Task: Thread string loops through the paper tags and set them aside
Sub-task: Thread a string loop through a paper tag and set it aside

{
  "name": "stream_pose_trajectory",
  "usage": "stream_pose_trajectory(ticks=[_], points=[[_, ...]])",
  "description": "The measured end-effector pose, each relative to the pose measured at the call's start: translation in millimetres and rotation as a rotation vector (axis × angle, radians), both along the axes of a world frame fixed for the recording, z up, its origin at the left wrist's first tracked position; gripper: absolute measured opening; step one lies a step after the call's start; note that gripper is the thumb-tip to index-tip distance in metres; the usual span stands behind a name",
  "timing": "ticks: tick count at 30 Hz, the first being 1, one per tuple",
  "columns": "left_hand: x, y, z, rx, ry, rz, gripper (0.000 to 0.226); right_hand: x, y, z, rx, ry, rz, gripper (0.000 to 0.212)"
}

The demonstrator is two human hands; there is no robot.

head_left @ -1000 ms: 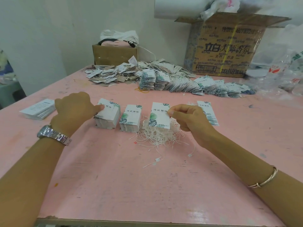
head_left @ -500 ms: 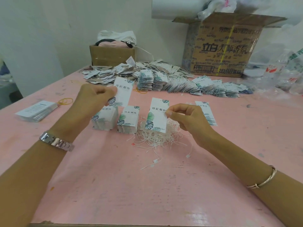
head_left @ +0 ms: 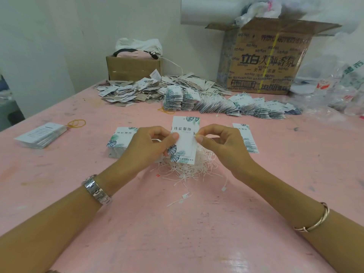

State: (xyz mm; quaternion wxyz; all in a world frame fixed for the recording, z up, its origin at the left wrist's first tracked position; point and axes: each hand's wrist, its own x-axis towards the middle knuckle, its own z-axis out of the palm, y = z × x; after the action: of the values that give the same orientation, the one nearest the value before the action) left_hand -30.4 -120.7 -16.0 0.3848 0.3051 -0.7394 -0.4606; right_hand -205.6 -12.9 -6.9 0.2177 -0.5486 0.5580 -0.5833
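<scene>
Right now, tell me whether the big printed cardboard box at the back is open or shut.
Open: the cardboard box has its top flaps spread outward, plastic bags poking out.

The 2 held tags (head_left: 185, 134), white with green leaf prints and dark characters, stand upright and overlapped above the desk, with 1 set lower in front of the other. The left hand (head_left: 149, 146) and the right hand (head_left: 222, 148) pinch them at their side edges. Beneath them a tangled heap of white string loops (head_left: 189, 170) lies on the desk, with a few strays trailing nearer. The left stack (head_left: 122, 138) of tags sits face up just beside the heap, and the right stack (head_left: 246, 140) sits on its other side. Farther back, the fanned rows (head_left: 236, 107) of tags lie next to the loose pile (head_left: 130, 91) of tags.
</scene>
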Motion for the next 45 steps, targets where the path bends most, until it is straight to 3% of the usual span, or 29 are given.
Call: stream_pose_trajectory(ticks=[14,19,23,28,36,41,45], points=[[-0.7,8.7,3.8,-0.065,0.032,0.0,0.015,-0.8,2.3,-5.1,-0.039,0.19,0.028,0.003],[-1.5,10.6,4.3,-0.05,0.054,-0.023,0.014,-1.9,3.7,-3.5,-0.047,0.191,0.009,0.003],[-3.7,15.9,6.4,-0.022,0.132,-0.012,0.028,-0.3,5.2,-1.8,-0.055,0.207,0.027,0.005],[-4.7,14.8,4.8,0.001,0.166,0.031,0.016,1.8,6.3,-2.4,-0.057,0.216,0.055,0.003],[-5.4,16.6,6.0,0.033,0.207,0.03,0.028,1.9,6.8,-1.8,-0.069,0.224,0.068,0.003],[-6.9,16.6,7.1,0.071,0.266,0.017,0.014,2.4,4.1,2.8,-0.094,0.038,0.107,0.005],[-6.0,20.0,7.6,0.114,0.265,-0.081,0.018,-3.4,1.0,5.2,-0.145,-0.088,-0.041,0.012]])
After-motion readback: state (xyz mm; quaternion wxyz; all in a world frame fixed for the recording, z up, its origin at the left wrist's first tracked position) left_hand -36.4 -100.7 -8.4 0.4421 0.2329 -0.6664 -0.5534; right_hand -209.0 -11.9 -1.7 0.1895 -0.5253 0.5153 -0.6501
